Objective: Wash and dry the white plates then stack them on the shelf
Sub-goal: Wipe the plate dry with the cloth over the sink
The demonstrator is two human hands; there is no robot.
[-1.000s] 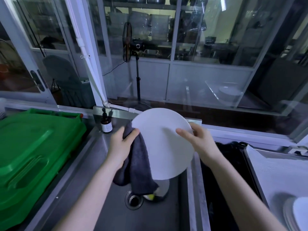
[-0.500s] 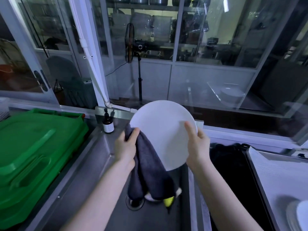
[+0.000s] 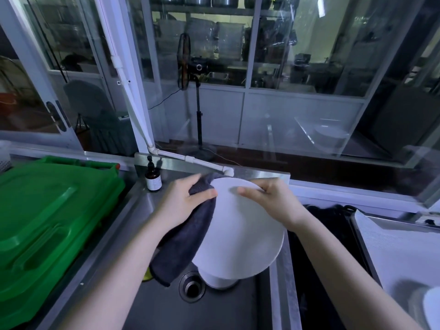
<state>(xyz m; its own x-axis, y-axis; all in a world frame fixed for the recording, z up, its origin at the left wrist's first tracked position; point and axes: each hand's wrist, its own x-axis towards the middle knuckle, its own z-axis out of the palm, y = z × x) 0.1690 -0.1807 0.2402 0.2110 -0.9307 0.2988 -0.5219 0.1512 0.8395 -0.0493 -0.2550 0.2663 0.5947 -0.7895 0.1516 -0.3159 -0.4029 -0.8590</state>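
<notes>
Nearest us is the dull steel sink [image 3: 214,313], with its round drain [image 3: 192,285] and a second plate [image 3: 220,283] lying beside it. Above it we hold the round, matte white plate [image 3: 242,234] tilted. Our left grip [image 3: 183,203] pinches a soft dark grey towel [image 3: 185,246] over the left rim, hiding it. Our right grip [image 3: 273,201] curls over the top edge, thumb on the face. At left is a moulded green plastic lid [image 3: 47,210], and further back a brown bottle [image 3: 153,177].

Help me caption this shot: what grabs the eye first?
The white plate, centre frame over the steel sink: the left hand holds a dark grey towel against its edge, the right hand holds its top rim. Left of the sink lies a big green lid.
</notes>
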